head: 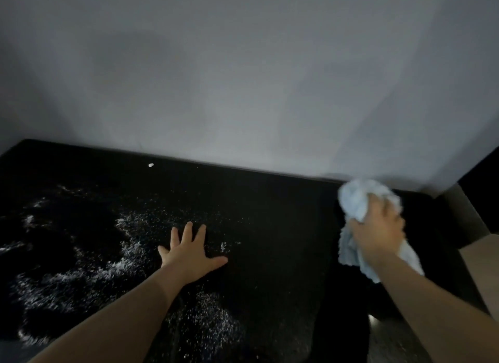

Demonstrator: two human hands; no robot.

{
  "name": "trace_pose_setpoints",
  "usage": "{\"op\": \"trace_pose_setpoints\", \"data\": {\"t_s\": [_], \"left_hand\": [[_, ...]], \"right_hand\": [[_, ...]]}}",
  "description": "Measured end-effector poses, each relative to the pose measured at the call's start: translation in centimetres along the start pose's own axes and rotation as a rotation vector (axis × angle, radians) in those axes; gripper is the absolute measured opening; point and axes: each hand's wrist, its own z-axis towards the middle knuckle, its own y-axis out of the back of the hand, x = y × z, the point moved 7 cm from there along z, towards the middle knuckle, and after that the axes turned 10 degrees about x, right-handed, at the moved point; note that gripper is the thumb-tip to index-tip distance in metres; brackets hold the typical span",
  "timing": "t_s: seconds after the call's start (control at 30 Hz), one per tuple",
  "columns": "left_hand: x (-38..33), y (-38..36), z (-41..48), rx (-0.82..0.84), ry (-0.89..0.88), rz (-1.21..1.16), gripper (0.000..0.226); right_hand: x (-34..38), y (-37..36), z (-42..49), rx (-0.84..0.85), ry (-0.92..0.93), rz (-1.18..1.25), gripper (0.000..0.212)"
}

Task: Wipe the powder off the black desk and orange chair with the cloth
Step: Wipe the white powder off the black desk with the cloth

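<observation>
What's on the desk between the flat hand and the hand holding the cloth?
Head view: mostly bare black desk, with a few powder specks near the left hand.

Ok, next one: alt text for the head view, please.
A right hand grips a pale blue cloth over a black desk strewn with white powder; the left hand lies flat on it, fingers spread.

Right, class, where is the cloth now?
In the head view, the cloth is on the right, bunched in the right hand over the right end of the desk.
</observation>
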Motion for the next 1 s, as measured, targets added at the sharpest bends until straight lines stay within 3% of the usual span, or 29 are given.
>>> {"op": "trace_pose_setpoints", "data": {"t_s": [0.07,0.17,0.27,0.33,0.4,0.47,0.57,0.6,0.67,0.73,0.8,0.87,0.9,0.93,0.97,1.0], "left_hand": [[0.0,-0.2,0.2,-0.001,-0.010,0.012,0.110],[0.3,-0.3,0.2,-0.021,-0.018,0.015,0.115],[0.3,0.0,0.2,-0.026,-0.029,0.030,0.115],[0.5,0.1,0.3,-0.021,-0.046,0.031,0.115],[0.9,0.3,0.2,-0.020,-0.072,0.059,0.116],[1.3,0.5,0.2,-0.015,-0.100,0.093,0.117],[1.6,0.5,0.2,-0.002,-0.121,0.094,0.117],[1.5,0.5,0.2,-0.003,-0.124,0.091,0.117],[1.4,0.5,0.3,-0.005,-0.131,0.090,0.117],[1.4,0.6,0.2,-0.005,-0.141,0.092,0.117],[1.5,0.9,0.2,-0.006,-0.159,0.106,0.115],[1.8,1.3,0.2,-0.008,-0.178,0.131,0.111],[1.9,1.4,0.1,-0.008,-0.185,0.140,0.110],[2.0,1.6,0.1,-0.006,-0.191,0.144,0.109],[2.1,1.6,0.1,-0.003,-0.195,0.145,0.108],[2.0,1.7,0.1,0.001,-0.195,0.146,0.109]], "right_hand": [[-1.5,-0.2,1.6,-0.017,-0.190,-0.027,0.071],[1.8,-2.6,2.2,0.056,-0.162,-0.128,0.071],[9.9,-5.9,0.5,0.108,0.238,-0.284,0.056],[15.1,-8.2,-3.1,0.207,0.510,-0.067,0.042],[18.3,-9.6,-6.7,0.420,0.675,0.230,0.035],[18.4,-9.4,-7.7,0.411,0.758,0.305,0.033],[14.8,-6.0,-2.8,0.054,0.555,0.171,0.043],[13.6,-5.4,-0.5,0.011,0.432,0.068,0.047],[11.5,-5.6,3.0,0.129,0.198,-0.104,0.062],[11.5,-6.5,3.5,0.198,0.170,-0.209,0.064],[13.4,-7.7,1.6,0.164,0.357,-0.332,0.055],[16.2,-9.3,-1.7,0.230,0.631,-0.234,0.044],[17.8,-9.6,-3.7,0.363,0.775,-0.083,0.042],[19.7,-9.6,-5.9,0.608,0.912,0.123,0.042],[20.7,-9.3,-7.0,0.716,1.048,0.242,0.044],[21.2,-8.7,-6.2,0.690,1.088,0.320,0.045]]}}
